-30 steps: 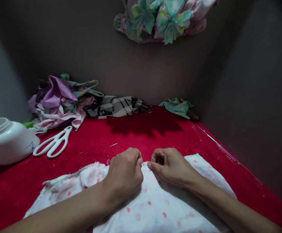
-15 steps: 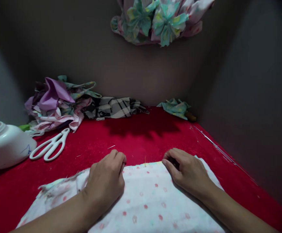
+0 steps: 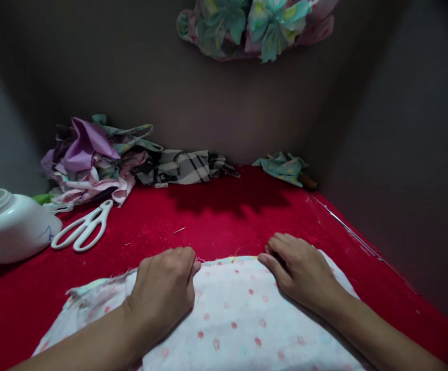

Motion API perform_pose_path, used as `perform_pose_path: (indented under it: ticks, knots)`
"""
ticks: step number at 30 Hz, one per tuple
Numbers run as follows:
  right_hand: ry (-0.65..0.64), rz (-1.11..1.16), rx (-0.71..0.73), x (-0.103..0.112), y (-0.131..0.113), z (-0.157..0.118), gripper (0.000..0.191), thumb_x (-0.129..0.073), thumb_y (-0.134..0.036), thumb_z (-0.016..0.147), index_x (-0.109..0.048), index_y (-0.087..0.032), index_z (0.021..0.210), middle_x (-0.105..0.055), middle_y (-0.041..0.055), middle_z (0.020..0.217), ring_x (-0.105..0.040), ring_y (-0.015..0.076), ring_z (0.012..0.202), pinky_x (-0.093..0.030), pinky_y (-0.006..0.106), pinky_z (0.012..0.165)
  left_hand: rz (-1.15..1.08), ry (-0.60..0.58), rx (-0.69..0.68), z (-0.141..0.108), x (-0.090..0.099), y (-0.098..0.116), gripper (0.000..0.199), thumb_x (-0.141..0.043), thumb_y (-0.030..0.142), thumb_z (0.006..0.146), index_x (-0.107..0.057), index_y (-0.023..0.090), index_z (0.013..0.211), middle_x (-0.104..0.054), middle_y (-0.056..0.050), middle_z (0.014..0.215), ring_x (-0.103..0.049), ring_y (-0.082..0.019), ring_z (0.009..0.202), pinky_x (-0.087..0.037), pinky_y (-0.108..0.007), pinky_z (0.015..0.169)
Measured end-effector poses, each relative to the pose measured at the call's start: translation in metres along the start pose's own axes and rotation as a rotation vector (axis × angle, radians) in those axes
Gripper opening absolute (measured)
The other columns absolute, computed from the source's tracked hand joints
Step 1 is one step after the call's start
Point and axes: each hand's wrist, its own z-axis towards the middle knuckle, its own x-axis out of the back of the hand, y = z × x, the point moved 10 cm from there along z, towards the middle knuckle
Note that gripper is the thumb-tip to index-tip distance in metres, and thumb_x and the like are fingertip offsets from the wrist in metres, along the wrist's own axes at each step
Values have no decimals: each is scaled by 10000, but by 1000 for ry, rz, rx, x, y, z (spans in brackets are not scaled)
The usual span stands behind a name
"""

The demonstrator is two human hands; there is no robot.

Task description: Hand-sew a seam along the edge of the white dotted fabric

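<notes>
Nearest of all are two bare hands. The left hand [image 3: 162, 293] is curled nearly shut, its fingertips at the top edge of the cloth; whether it pinches that edge or only presses on it, I cannot tell. The right hand [image 3: 301, 273] is half open, its fingers spread and resting on the same cloth, with nothing visibly in its hold. Beneath both lies one white cotton cloth with pink dots [image 3: 239, 314], spread over the near part of the table, its frayed top edge running between the hands. The step in hand looks like flattening and lining up that edge, and the next move seems to call for keeping it straight and taut. Farther out on the red velvety tabletop [image 3: 224, 206] lie one short steel needle [image 3: 178, 230], one pair of white-handled scissors [image 3: 83, 226] and one white plastic tub [image 3: 11, 226] tipped on its side, while one long thin metal rod [image 3: 363, 239] runs along the right side. At the back are three lots of fabric — one crumpled purple-and-pink heap [image 3: 92, 165], one grey plaid bundle [image 3: 185, 167] and one teal floral scrap [image 3: 283, 167] — and two teal fabric rosettes [image 3: 247, 26] hang on the brown wall [image 3: 131, 87] above.
</notes>
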Motion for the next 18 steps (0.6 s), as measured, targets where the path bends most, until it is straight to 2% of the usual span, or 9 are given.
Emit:
perform_pose_path:
  ticks: [4,6,7,9,11,12,13,15,18]
  knots:
    - [39,74,-40,23,-5,2,65,-532,-237,692,-524,-195,642,-536,11,649,-469,162,636,-291,267,575,-114,56,-100,4,21,18,147,-386,174,763,-521,178,706,-548,-38,693,-498,-167,663,-302,-264,573]
    - [48,227,-78,35,-10,7,12,-531,-192,661,-539,-197,652,-544,13,669,-480,163,646,-309,270,574,-262,64,-129,15,33,28,131,-411,141,729,-535,178,712,-546,-27,692,-487,-146,642,-316,-242,566]
    - [38,382,-120,38,-11,11,29,-516,-176,657,-537,-194,652,-540,10,661,-485,155,629,-322,264,561,-347,65,-137,23,37,33,136,-414,130,719,-541,177,711,-547,-21,677,-483,-135,621,-320,-232,555]
    - [-14,846,-276,27,-11,18,32,-503,-166,641,-513,-186,664,-513,-10,599,-480,124,542,-348,243,510,-516,62,-140,40,38,42,160,-409,112,706,-557,171,722,-558,-14,651,-480,-122,590,-327,-219,537]
    - [-21,1314,-490,4,-9,20,96,-503,-173,622,-465,-191,708,-468,-47,534,-438,90,431,-352,221,442,-652,34,-133,55,27,50,178,-413,109,696,-574,156,753,-574,-17,648,-489,-118,582,-335,-212,523]
    - [8,1475,-560,-7,-8,21,120,-504,-172,616,-437,-196,713,-462,-59,514,-427,78,398,-350,209,419,-696,16,-129,60,20,53,183,-419,110,693,-581,148,769,-580,-20,654,-495,-118,585,-340,-210,521]
    - [60,1564,-600,-16,-5,22,133,-502,-174,616,-412,-202,710,-457,-69,492,-417,72,372,-345,198,398,-723,0,-131,63,12,56,183,-423,114,693,-585,140,775,-584,-21,659,-500,-118,588,-346,-209,524]
    - [187,1583,-605,-27,5,21,151,-515,-194,621,-382,-210,691,-435,-87,444,-387,67,323,-295,174,333,-741,-16,-155,65,3,60,179,-423,135,709,-591,134,769,-586,-21,670,-506,-117,604,-357,-209,542]
    - [255,1546,-566,-37,15,17,142,-507,-184,636,-380,-213,692,-404,-101,418,-324,54,294,-231,159,294,-726,-19,-226,60,1,63,189,-413,167,741,-599,136,728,-573,-19,670,-501,-116,624,-361,-212,572]
